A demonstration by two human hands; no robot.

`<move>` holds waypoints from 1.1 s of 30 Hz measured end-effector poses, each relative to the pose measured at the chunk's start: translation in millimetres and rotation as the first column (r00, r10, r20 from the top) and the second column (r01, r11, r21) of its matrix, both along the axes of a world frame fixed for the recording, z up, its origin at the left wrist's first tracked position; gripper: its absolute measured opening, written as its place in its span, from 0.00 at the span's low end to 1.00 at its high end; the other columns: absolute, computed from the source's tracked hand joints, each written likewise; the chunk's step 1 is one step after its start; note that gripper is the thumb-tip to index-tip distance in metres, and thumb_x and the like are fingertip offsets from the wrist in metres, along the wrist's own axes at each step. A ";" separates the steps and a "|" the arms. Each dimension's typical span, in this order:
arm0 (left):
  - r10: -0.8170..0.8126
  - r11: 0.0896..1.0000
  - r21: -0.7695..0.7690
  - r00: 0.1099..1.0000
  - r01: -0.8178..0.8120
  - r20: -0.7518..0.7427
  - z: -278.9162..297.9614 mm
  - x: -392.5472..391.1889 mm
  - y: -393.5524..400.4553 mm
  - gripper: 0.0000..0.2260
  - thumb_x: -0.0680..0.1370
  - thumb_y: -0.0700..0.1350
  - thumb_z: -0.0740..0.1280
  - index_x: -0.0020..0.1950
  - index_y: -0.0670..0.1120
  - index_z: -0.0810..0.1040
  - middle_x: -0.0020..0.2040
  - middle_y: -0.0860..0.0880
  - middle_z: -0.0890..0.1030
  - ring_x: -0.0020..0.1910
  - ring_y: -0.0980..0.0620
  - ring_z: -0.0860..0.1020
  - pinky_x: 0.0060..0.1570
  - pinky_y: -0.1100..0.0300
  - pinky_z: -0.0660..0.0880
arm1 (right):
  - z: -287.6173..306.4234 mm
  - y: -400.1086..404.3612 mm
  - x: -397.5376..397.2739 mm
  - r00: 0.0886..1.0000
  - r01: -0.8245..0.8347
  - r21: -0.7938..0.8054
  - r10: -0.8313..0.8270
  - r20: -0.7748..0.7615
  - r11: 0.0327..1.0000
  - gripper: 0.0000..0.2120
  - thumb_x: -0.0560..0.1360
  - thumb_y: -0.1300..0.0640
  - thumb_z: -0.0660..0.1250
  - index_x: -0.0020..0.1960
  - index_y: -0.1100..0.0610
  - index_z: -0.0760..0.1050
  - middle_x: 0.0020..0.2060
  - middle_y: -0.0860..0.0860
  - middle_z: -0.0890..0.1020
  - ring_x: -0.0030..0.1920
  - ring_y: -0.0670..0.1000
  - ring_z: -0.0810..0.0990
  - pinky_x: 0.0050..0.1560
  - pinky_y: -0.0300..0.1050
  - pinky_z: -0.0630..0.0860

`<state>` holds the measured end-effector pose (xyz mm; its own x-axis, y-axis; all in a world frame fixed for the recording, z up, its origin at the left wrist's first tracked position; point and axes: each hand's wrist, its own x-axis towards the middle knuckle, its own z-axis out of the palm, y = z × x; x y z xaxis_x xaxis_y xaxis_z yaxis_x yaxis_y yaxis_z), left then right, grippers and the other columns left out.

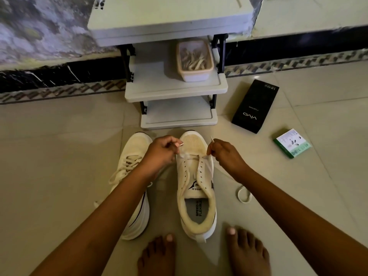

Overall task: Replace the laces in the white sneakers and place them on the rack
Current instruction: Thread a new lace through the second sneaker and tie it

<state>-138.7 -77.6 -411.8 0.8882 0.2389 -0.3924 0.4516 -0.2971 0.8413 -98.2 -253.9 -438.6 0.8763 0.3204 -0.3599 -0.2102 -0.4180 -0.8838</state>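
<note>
White sneaker, right of pair (196, 186): on the floor (59, 156) before your bare feet, just in front of the rack's (175, 88) lowest shelf; a white lace (207, 166) runs through its front eyelets. Your left hand (161, 151) pinches one lace end in curled fingers; your right hand (226, 153) pinches the other end. Second sneaker (131, 176): laced, just beside the first, under your left forearm. Tub of laces (195, 60): right side of the rack's middle shelf. Black box (254, 106) and green box (291, 143): floor, right of the rack.
</note>
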 end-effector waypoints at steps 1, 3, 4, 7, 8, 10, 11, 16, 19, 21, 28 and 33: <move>-0.004 1.000 -0.017 1.000 0.004 -0.011 0.2 -0.1 -1.3 0.09 0.81 0.39 0.59 0.50 0.48 0.77 0.39 0.51 0.78 0.34 0.57 0.73 0.32 0.70 0.70 | 0.4 0.8 0.0 1.000 0.006 -0.004 -0.006 0.005 1.000 0.13 0.79 0.60 0.53 0.40 0.59 0.73 0.39 0.51 0.74 0.41 0.46 0.70 0.40 0.39 0.67; -0.001 0.999 -0.048 1.000 0.000 -0.024 -0.6 -0.2 -2.3 0.09 0.81 0.38 0.59 0.55 0.46 0.78 0.42 0.51 0.79 0.37 0.56 0.74 0.34 0.70 0.72 | 2.0 2.6 -0.5 1.000 0.000 -0.014 0.001 0.008 1.000 0.15 0.80 0.59 0.53 0.42 0.58 0.75 0.44 0.50 0.75 0.43 0.46 0.71 0.42 0.37 0.68; 0.006 0.998 -0.063 1.000 -0.008 -0.026 -0.8 -0.5 -2.1 0.10 0.81 0.38 0.58 0.56 0.45 0.78 0.42 0.50 0.79 0.38 0.56 0.75 0.35 0.70 0.72 | 2.1 3.5 -0.9 1.000 -0.005 -0.014 0.006 0.001 1.000 0.15 0.80 0.58 0.52 0.44 0.57 0.76 0.46 0.50 0.75 0.45 0.46 0.72 0.43 0.36 0.68; 0.057 0.992 -0.114 0.998 -0.061 -0.039 0.7 0.9 -2.7 0.10 0.81 0.37 0.57 0.52 0.44 0.78 0.40 0.49 0.77 0.37 0.56 0.73 0.35 0.70 0.73 | 5.1 5.9 1.1 1.000 -0.010 -0.005 0.010 -0.002 1.000 0.16 0.81 0.56 0.51 0.48 0.57 0.76 0.45 0.47 0.73 0.46 0.46 0.71 0.42 0.35 0.67; 0.076 0.988 -0.129 0.996 -0.081 -0.041 1.1 1.6 -2.3 0.10 0.81 0.37 0.57 0.50 0.44 0.78 0.40 0.49 0.77 0.36 0.56 0.73 0.33 0.70 0.73 | 6.5 7.0 2.0 1.000 0.004 0.010 -0.004 0.002 1.000 0.15 0.81 0.55 0.51 0.47 0.57 0.76 0.43 0.46 0.72 0.44 0.45 0.71 0.42 0.36 0.67; 0.096 0.984 -0.151 0.995 -0.099 -0.029 0.2 4.3 0.3 0.09 0.81 0.39 0.58 0.50 0.44 0.78 0.40 0.48 0.77 0.35 0.56 0.73 0.31 0.71 0.73 | 6.1 9.4 5.3 0.999 0.047 0.041 -0.047 0.005 0.998 0.15 0.81 0.55 0.51 0.44 0.55 0.74 0.40 0.46 0.72 0.42 0.44 0.70 0.42 0.38 0.67; 0.101 0.982 -0.156 0.995 -0.103 -0.019 0.6 5.0 0.7 0.09 0.81 0.39 0.59 0.51 0.44 0.78 0.40 0.48 0.77 0.35 0.56 0.73 0.31 0.71 0.73 | 6.1 10.3 5.8 0.998 0.061 0.047 -0.062 0.011 0.997 0.16 0.81 0.55 0.51 0.43 0.55 0.74 0.40 0.46 0.73 0.42 0.44 0.71 0.43 0.38 0.68; 0.158 0.973 -0.179 0.985 -0.144 0.071 19.1 15.8 -3.7 0.07 0.79 0.40 0.63 0.52 0.43 0.80 0.42 0.52 0.80 0.38 0.58 0.76 0.33 0.72 0.73 | 25.7 11.8 14.0 0.990 0.034 0.028 -0.038 0.133 0.999 0.13 0.81 0.57 0.55 0.49 0.55 0.79 0.44 0.47 0.79 0.45 0.46 0.76 0.48 0.39 0.72; 0.149 0.985 -0.118 0.972 -0.129 0.184 44.3 24.5 -3.2 0.04 0.77 0.40 0.67 0.46 0.48 0.81 0.45 0.52 0.81 0.46 0.56 0.78 0.46 0.66 0.72 | 53.5 7.9 16.6 0.966 0.034 0.027 -0.039 0.256 0.999 0.11 0.80 0.62 0.60 0.54 0.61 0.80 0.44 0.50 0.82 0.46 0.45 0.78 0.47 0.25 0.72; 0.141 0.988 -0.105 0.955 -0.117 0.262 72.1 23.4 0.0 0.04 0.76 0.38 0.68 0.45 0.46 0.80 0.43 0.50 0.81 0.45 0.55 0.78 0.49 0.64 0.72 | 81.1 8.4 15.9 0.950 0.042 0.083 -0.065 0.305 0.996 0.10 0.79 0.64 0.61 0.56 0.62 0.78 0.43 0.55 0.83 0.45 0.46 0.80 0.52 0.29 0.74; 0.136 0.990 -0.086 0.876 -0.109 0.463 203.2 15.1 5.3 0.04 0.75 0.35 0.67 0.46 0.41 0.81 0.40 0.51 0.81 0.41 0.58 0.77 0.43 0.67 0.73 | 207.1 21.4 19.9 0.881 0.035 0.163 -0.108 0.461 0.986 0.09 0.75 0.59 0.69 0.37 0.50 0.75 0.33 0.48 0.80 0.38 0.48 0.79 0.47 0.46 0.76; 0.140 0.990 -0.102 0.786 -0.097 0.602 321.1 8.5 -6.2 0.06 0.77 0.37 0.67 0.52 0.39 0.80 0.40 0.50 0.78 0.36 0.59 0.73 0.28 0.77 0.68 | 320.5 29.8 13.3 0.788 0.059 0.312 -0.236 0.569 0.948 0.10 0.74 0.61 0.70 0.34 0.55 0.77 0.26 0.46 0.77 0.30 0.46 0.75 0.42 0.47 0.75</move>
<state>-130.3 -83.8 -90.7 0.9144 0.3520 0.2000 -0.1299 -0.2128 0.9684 -84.9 -224.1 -118.1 0.9298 0.1733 0.3248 0.3519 -0.1591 -0.9224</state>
